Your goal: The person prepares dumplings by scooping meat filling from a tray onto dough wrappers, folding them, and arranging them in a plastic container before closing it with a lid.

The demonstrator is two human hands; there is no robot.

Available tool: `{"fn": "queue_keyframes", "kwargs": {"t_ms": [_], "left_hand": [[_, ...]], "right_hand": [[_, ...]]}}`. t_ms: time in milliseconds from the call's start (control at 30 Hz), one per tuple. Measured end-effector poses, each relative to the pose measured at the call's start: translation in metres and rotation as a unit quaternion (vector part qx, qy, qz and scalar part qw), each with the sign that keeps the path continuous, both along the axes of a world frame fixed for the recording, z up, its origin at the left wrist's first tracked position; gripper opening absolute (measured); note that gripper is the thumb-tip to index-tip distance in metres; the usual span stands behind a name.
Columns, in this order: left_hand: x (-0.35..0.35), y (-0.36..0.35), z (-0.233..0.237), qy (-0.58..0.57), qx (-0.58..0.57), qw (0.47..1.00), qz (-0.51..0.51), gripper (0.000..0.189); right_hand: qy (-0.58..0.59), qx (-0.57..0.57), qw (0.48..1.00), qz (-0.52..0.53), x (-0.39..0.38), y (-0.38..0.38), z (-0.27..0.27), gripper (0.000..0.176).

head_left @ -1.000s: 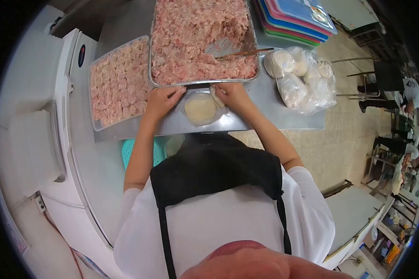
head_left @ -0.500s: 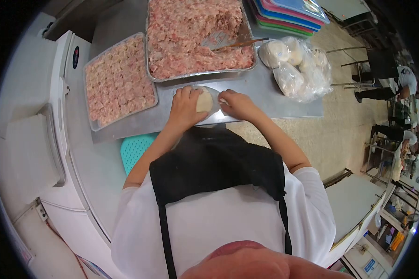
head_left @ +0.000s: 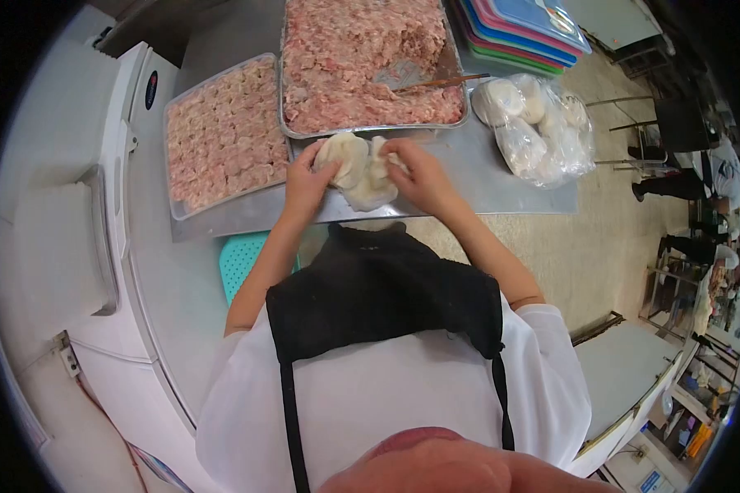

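Note:
Just past the table's front edge, both hands hold a stack of round, pale dough wrappers point(head_left: 345, 158) in a thin clear bag point(head_left: 368, 197). My left hand point(head_left: 307, 179) is closed around the left side of the stack, its thumb across the front. On the other side, my right hand point(head_left: 419, 174) pinches the bag's crumpled right part, which has whitish material at the fingers. Directly beyond the hands stands a large metal tray of ground meat point(head_left: 362, 70) with a wooden-handled utensil point(head_left: 440, 82) in it. Left of it lies a shallow clear tray of filled dumplings point(head_left: 226, 135).
A clear bag of several pale round stacks point(head_left: 538, 131) sits on the steel table point(head_left: 501, 197) at right. Coloured plastic lids point(head_left: 534, 33) are piled behind it. A white refrigerator point(head_left: 152, 271) stands at left, near a turquoise perforated basket point(head_left: 242, 261). People are at far right.
The stack of wrappers has come up off the tabletop between my hands and tilted. My right hand has moved in to grip the bag. The view has shifted slightly.

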State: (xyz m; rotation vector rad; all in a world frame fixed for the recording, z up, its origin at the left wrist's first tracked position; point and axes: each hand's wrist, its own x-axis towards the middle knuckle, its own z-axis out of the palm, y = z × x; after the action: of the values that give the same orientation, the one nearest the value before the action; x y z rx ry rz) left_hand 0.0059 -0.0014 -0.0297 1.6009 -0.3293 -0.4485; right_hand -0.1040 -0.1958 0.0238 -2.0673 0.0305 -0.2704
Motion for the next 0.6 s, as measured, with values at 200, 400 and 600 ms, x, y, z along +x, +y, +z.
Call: {"fn": "queue_keyframes", "kwargs": {"t_ms": [200,400,600], "left_hand": [[-0.005,0.012,-0.004,0.22,-0.183,0.957,0.048,0.04],[-0.01,0.018,0.024,0.313,-0.334,0.888,0.029,0.042],[-0.016,0.005,0.04,0.279,-0.369,0.887,-0.009,0.044]], "right_hand": [[-0.051,-0.306,0.948,0.066,0.013,0.009,-0.063,0.035],[-0.092,-0.22,0.968,0.075,0.018,0.003,-0.053,0.032],[-0.03,-0.093,0.994,0.051,0.022,-0.007,-0.042,0.031]]}}
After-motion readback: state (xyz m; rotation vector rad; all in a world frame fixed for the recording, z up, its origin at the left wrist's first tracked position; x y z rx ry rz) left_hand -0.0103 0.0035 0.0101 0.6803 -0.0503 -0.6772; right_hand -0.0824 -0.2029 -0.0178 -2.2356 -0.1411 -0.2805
